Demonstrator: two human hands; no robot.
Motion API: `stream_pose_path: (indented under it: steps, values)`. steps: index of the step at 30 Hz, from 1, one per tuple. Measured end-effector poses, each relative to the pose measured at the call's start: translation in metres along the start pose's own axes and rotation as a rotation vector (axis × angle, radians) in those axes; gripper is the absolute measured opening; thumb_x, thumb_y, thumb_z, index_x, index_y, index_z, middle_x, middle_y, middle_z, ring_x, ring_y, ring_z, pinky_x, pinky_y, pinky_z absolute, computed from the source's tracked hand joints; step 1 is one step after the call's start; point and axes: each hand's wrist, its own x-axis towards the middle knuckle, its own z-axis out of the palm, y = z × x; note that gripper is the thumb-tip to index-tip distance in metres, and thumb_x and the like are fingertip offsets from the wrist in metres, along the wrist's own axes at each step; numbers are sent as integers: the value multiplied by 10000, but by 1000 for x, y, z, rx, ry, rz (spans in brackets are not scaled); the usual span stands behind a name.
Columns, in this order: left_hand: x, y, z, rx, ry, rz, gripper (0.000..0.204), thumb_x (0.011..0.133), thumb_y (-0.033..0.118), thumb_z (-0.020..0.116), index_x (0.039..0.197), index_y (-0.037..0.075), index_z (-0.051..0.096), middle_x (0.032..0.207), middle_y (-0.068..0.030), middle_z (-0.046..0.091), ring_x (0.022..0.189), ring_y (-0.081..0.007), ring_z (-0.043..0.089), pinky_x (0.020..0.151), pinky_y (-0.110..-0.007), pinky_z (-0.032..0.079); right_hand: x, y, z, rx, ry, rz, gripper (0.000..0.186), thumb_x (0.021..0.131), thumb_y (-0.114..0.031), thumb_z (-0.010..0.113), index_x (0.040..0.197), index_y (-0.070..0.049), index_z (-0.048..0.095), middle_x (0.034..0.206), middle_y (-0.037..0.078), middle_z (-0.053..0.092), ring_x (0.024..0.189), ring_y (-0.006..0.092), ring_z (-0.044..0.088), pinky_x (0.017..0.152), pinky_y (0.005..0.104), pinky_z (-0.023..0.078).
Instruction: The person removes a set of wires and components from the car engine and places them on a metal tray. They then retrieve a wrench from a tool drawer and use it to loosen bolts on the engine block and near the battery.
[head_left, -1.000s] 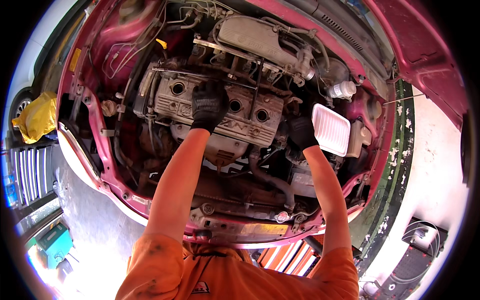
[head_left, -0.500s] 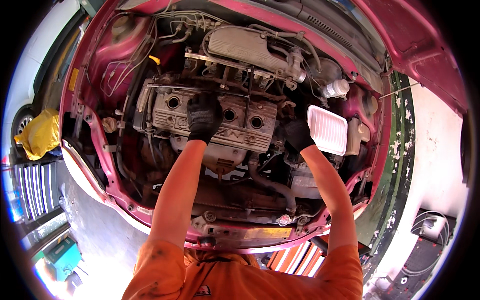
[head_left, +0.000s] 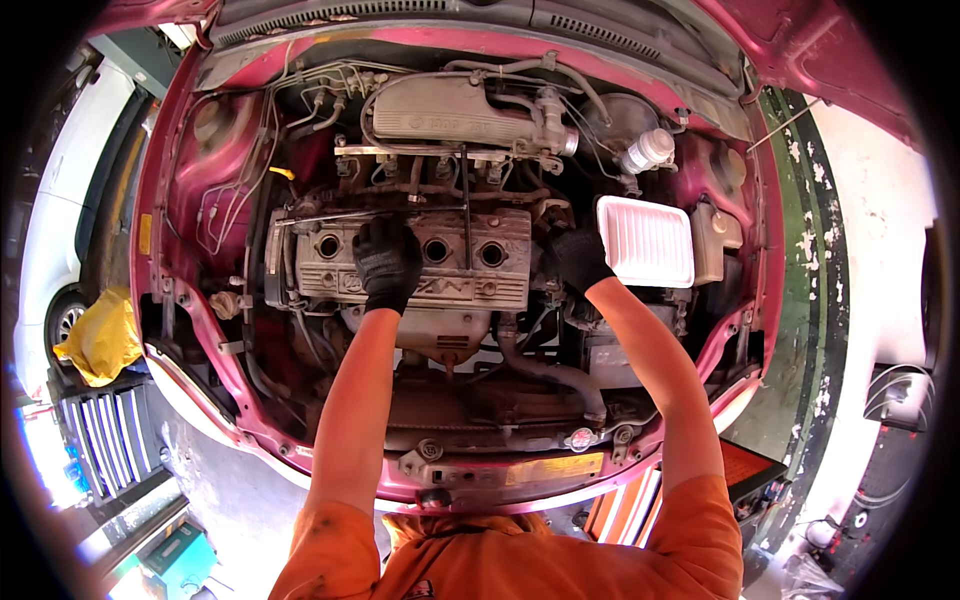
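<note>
My left hand (head_left: 387, 262), in a black glove, rests with curled fingers on the ribbed metal valve cover (head_left: 335, 283), beside its round plug holes. The fingertips are out of sight, so anything in them cannot be made out. Just beyond the knuckles, a long thin metal bar (head_left: 335, 214) lies across the cover's far edge. An upright dark rod (head_left: 467, 190) crosses near that bar's right end. At the cover's right end is my right hand (head_left: 578, 258), also black-gloved, between the engine and a white pleated air filter (head_left: 647, 240). Its fingers are mostly hidden.
The intake box (head_left: 450, 112) lies behind the cover. A curved hose (head_left: 550, 370) and the front crossmember (head_left: 470, 470) with its radiator cap (head_left: 580, 439) lie nearer me. A reservoir with a white cap (head_left: 648, 150) stands at back right; yellow cloth (head_left: 103, 337) hangs outside left.
The whole view has turned and shifted a little, so the engine appears more level. Both hands stay at nearly the same spots on the engine.
</note>
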Motion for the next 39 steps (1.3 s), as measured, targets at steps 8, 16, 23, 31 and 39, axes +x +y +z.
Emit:
stream_pose_path:
  steps: [8,16,23,31,39]
  values:
    - [-3,-3,6,6,-20,-27,226,841,179,547,1041,94,608,960,-152,592,903,-361,546,767,-481,450,-7,4,9,-26,-412,102,273,719,-346,630,877,-140,714,760,121,686,633,313,656,583,474,508]
    - [-5,-4,4,52,-36,-19,244,828,193,560,1050,100,600,957,-146,580,907,-355,542,768,-481,442,-1,9,11,132,-215,87,357,786,-400,585,996,-141,713,932,121,699,979,291,637,899,450,463]
    - [-3,0,8,38,-21,2,305,815,213,566,1098,106,603,949,-141,576,910,-348,538,773,-474,438,-9,24,42,347,-333,142,372,726,-383,613,1030,-184,695,936,66,698,1157,300,505,1019,522,342]
    - [-2,4,5,62,-17,-14,227,837,175,544,1044,109,611,949,-157,583,904,-369,544,783,-494,433,-8,21,19,190,-342,128,293,661,-360,652,898,-204,729,944,-13,703,1371,371,261,1051,547,289]
    - [-8,-11,14,65,6,38,293,803,223,560,1064,90,573,950,-147,557,913,-353,518,776,-488,403,5,12,-16,272,-215,54,317,664,-303,656,915,-116,703,1057,-9,651,1271,289,410,1151,471,206]
